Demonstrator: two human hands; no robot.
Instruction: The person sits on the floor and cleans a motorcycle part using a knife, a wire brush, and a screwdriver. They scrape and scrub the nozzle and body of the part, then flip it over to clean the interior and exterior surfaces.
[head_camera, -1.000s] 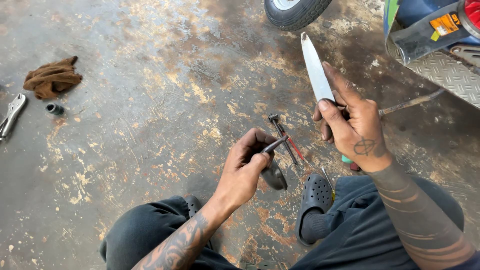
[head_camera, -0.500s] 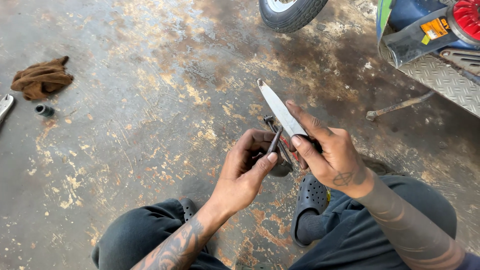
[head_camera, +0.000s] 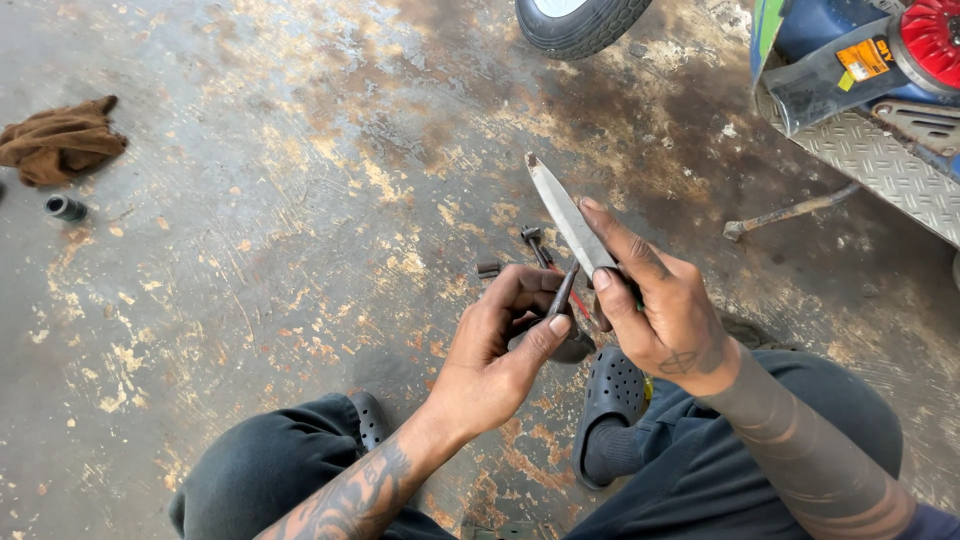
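Fingers of the left hand curl closed around a thin dark metal rod, thumb pressed against its side (the rod's lower end is hidden in the palm). Just right of it, the right hand grips a long flat steel blade, forefinger laid along it, its tip pointing up and away. Both hands hover over the stained concrete floor. Far left lie a brown rag and a small black socket.

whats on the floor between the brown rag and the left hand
In the head view, only a small black socket beside the brown rag; the floor towards the left hand is bare.
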